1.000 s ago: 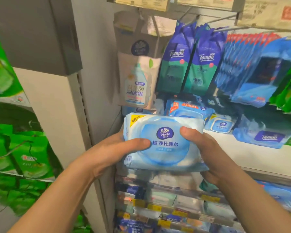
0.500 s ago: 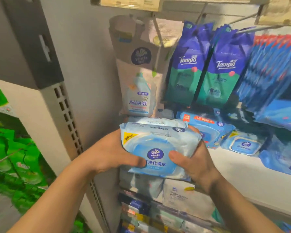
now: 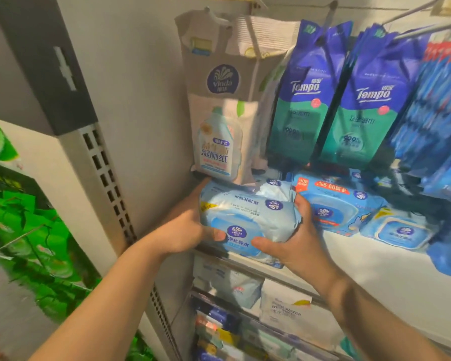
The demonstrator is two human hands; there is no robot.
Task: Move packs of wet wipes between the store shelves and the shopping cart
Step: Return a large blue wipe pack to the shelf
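wipes pack (image 3: 248,220) gripped by both hands.

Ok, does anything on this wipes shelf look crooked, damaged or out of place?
One oddity: the blue Vinda multipack right of the held pack lies with its printing upside down to this view. The light-blue Vinda pack, gripped by the left hand and right hand, sits tilted at the shelf front. No spill or tear shows.

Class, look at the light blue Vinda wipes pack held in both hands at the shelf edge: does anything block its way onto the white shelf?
Partly. Another light blue pack lies right behind the held pack, under the hanging beige bag. To the right, the blue pack fills the shelf.
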